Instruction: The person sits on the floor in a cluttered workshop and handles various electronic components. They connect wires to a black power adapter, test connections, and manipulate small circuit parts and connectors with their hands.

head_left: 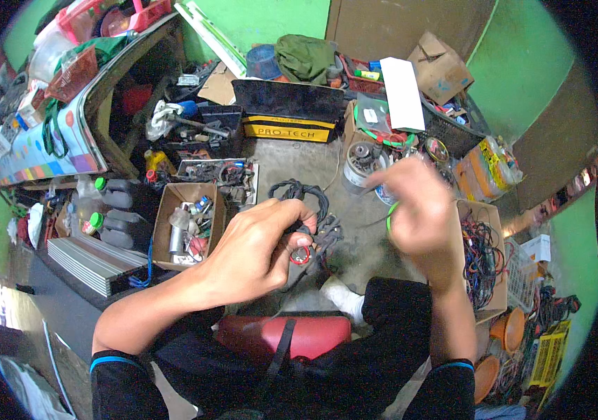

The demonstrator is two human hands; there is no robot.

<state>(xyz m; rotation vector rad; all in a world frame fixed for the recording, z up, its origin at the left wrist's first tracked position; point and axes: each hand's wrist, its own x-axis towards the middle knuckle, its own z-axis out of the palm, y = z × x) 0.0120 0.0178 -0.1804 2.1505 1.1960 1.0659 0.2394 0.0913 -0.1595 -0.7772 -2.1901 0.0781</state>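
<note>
My left hand (260, 245) is closed on a tangled bundle of black wires (307, 210) with a small red ring part (300, 257) below the fingers. A little to the right and slightly higher, my right hand (414, 210) is blurred by motion, fingers bent, with a thin green wire loop (389, 215) at its left edge; whether it grips that wire is unclear. Both forearms come up from the lower edge, in black sleeves with blue cuffs. A dark red seat (292, 336) lies right below my hands.
A cardboard box of small parts (188, 224) lies left of my left hand. Another box of coloured wires (482, 259) stands on the right. A black and yellow tool case (290, 115) lies behind, with a metal motor part (362, 159), bottles and clutter around it.
</note>
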